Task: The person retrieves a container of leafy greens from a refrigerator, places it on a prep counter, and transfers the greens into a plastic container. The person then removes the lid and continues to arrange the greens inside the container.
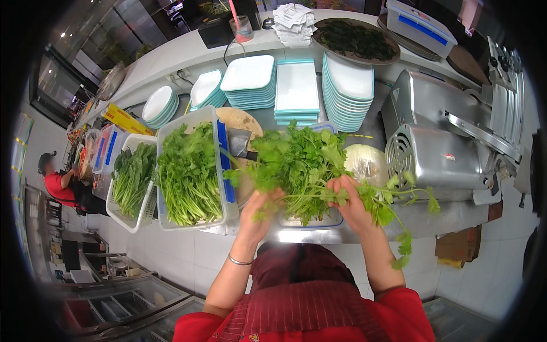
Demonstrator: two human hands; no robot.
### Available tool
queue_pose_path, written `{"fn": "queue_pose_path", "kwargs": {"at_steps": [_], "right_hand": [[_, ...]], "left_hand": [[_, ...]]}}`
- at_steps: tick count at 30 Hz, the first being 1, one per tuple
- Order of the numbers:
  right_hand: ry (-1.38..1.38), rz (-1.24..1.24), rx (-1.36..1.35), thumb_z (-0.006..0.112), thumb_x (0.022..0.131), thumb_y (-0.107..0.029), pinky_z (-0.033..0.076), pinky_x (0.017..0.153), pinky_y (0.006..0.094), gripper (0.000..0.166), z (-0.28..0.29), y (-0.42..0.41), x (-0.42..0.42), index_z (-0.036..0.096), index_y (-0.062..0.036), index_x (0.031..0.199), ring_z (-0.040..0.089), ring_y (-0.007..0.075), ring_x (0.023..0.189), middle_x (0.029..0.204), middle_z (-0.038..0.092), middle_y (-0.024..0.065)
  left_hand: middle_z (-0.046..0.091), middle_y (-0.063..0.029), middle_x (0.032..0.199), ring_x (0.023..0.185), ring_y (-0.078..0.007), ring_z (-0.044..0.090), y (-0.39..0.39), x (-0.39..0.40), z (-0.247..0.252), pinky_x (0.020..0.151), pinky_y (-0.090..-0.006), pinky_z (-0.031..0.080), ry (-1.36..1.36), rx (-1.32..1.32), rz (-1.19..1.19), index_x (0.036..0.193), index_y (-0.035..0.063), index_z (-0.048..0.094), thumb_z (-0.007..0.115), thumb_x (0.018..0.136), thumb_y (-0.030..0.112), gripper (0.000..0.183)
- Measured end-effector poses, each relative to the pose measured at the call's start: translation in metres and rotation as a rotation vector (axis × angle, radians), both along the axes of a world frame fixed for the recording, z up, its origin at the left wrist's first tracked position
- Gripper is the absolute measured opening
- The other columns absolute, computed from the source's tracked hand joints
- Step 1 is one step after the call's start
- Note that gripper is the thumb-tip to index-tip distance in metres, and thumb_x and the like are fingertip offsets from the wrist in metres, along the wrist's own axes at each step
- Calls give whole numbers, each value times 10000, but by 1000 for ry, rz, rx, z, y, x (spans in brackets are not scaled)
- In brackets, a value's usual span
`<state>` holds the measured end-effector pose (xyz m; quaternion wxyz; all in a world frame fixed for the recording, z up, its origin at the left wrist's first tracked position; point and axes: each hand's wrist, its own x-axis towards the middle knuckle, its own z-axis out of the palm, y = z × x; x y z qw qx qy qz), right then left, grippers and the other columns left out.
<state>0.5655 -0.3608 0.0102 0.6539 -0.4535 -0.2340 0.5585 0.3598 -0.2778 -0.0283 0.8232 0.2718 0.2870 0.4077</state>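
My right hand [352, 207] grips thin stems of a leafy green herb [384, 209], which looks like coriander or Chinese celery; its sprigs hang out to the right. My left hand [258, 218] is motion-blurred and closed around more leafy stems, with blurred leaves above the fingers. Between and beyond both hands, a heap of the same greens [303, 166] fills a clear plastic tub [333, 224] with a blue rim. To the left stands a larger clear bin [233, 209] with a blue latch, packed with stemmed greens [186, 179].
A white basket [128, 224] holds darker leafy greens. A cleaver [239, 141] lies on a round wooden board [241, 119]. Plate stacks [248, 75] line the back. At right are a wrapped pale vegetable [365, 162] and a metal slicer [440, 154]. Another person [62, 188] stands far left.
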Motion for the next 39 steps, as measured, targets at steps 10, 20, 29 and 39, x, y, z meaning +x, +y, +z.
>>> {"fn": "queue_pose_path", "kwargs": {"at_steps": [10,20,29,39], "right_hand": [[155,-232,297,302,960,-398,415,533,272,354,14,-39,-23,302,-138,719,364,108,499,710,434,22],[-106,-204,-194,468,915,-342,258,449,199,258,-20,-69,-2,392,-133,784,304,51,498,689,413,-30],[-386,312,-407,568,855,-102,371,444,220,89,-69,-124,34,492,-81,895,510,95,531,717,544,15],[-750,460,-849,524,820,-233,462,512,303,236,-152,-191,99,556,0,799,619,178,563,688,603,86]], "left_hand": [[429,-15,737,767,-188,447,2,-3,10,869,-387,362,-385,127,-215,1043,67,517,484,896,181,189],[435,-29,746,733,-156,442,14,-49,69,751,-333,405,98,379,88,1047,42,459,488,890,188,216],[529,-178,1018,963,-274,514,82,-170,89,828,-377,412,1091,724,778,1159,-32,473,466,883,172,343],[584,-265,869,811,-371,565,89,-211,48,713,-441,444,2209,576,283,980,-73,605,550,834,432,528]]}}
